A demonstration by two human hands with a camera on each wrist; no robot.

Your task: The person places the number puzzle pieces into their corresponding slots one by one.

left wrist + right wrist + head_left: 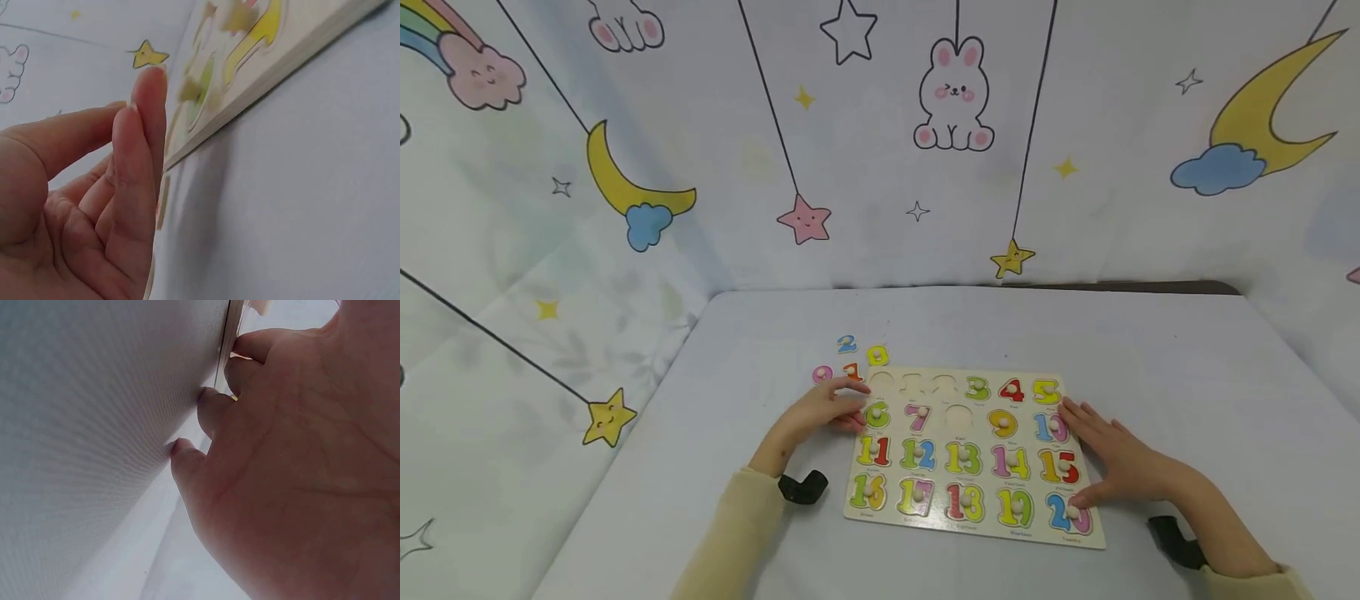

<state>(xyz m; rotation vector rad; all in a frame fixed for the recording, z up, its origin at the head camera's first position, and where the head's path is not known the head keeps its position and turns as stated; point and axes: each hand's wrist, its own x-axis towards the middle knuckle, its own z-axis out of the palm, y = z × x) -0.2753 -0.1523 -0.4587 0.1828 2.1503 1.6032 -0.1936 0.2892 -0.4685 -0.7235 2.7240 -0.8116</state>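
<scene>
A wooden number puzzle board (895, 521) lies on the white table, with knobbed number pieces seated in most recesses. Three bare recesses show at the left of its top row and one in the second row. My left hand (820, 412) is by the board's upper left edge; in the left wrist view its fingers (132, 156) are loosely bent, thumb near the fingertips, with nothing seen between them. Spread over the right edge, my right hand (1127, 467) rests its fingers near the 10 piece (1051, 427) and its thumb at the 20 piece (1067, 514).
Loose number pieces lie beyond the board's upper left corner: a blue 2 (847, 343), a yellow piece (877, 356), a pink piece (822, 374) and a red-orange 1 (852, 372) just behind my left hand. A patterned cloth (880, 167) hangs behind the table.
</scene>
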